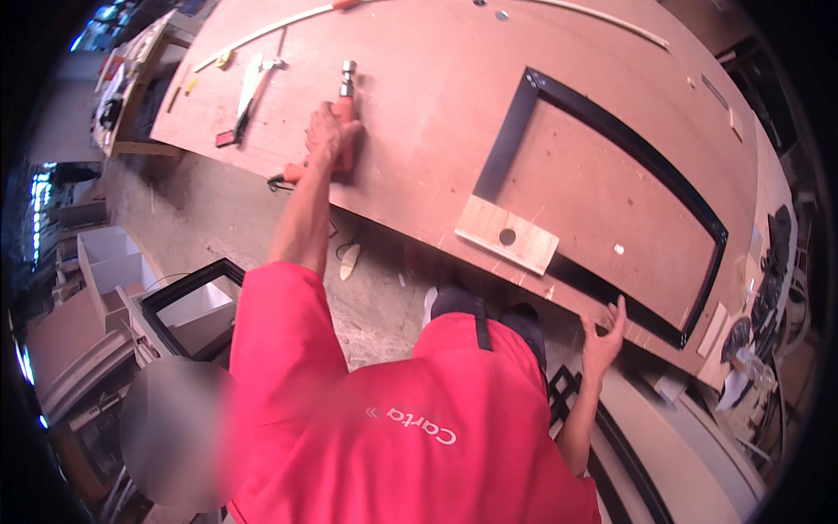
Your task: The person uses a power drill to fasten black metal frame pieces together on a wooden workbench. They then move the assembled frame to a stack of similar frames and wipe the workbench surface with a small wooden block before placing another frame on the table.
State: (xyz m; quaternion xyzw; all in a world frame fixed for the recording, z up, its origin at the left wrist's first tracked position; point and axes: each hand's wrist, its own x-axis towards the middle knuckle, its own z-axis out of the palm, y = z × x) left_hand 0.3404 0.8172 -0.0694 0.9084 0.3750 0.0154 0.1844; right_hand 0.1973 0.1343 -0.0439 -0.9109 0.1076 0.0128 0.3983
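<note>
My left hand (324, 136) is closed round a red corded power drill (346, 109) that lies on the wooden tabletop (410, 105), its metal chuck pointing away from me. Off the near edge of the table, my right hand (604, 339) holds nothing, its fingers apart. Closest to it is a black rectangular frame (642, 140) lying flat on the table. A small wooden block with a round hole (517, 233) sits over the frame's near left corner and hides it.
Left of the drill lie a hammer (271, 65), a dark-handled tool (234, 136) and a yellow tape measure (223, 60). Long thin strips (602, 16) lie along the far side. On the floor at left stand a white cabinet box (113, 258) and another black frame (157, 301).
</note>
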